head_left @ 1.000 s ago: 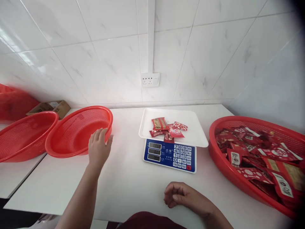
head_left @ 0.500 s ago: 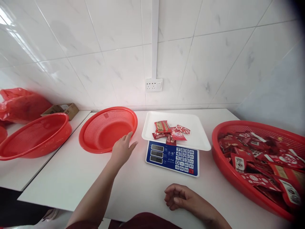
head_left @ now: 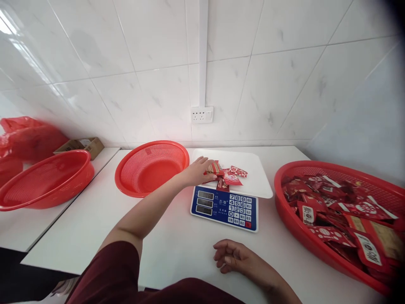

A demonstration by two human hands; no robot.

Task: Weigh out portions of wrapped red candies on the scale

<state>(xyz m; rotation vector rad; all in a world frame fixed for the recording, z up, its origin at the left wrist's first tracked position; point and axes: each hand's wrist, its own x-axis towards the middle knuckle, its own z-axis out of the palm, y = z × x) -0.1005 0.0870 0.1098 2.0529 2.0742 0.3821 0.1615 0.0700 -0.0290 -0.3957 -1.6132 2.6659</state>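
Note:
My left hand (head_left: 200, 172) is over the left end of the white tray (head_left: 257, 179), its fingers apart at the red and gold packet (head_left: 215, 167). More small red packets (head_left: 232, 178) lie on the tray beside it. The tray rests on a scale (head_left: 224, 209) with a blue keypad and three displays. Below the scale, near the table's front, my right hand (head_left: 232, 256) hovers with loosely curled fingers and nothing in it.
Left of the scale is a red perforated basket (head_left: 152, 169) with nothing in it. Another basket (head_left: 47, 179), a cardboard box (head_left: 87, 145) and a red plastic bag (head_left: 31, 137) are further left. A basket (head_left: 316, 240) full of red packets stands at the right.
My left hand has moved right, from the near edge of the red basket to the packets on the tray. The basket beside the scale has shifted slightly right in view.

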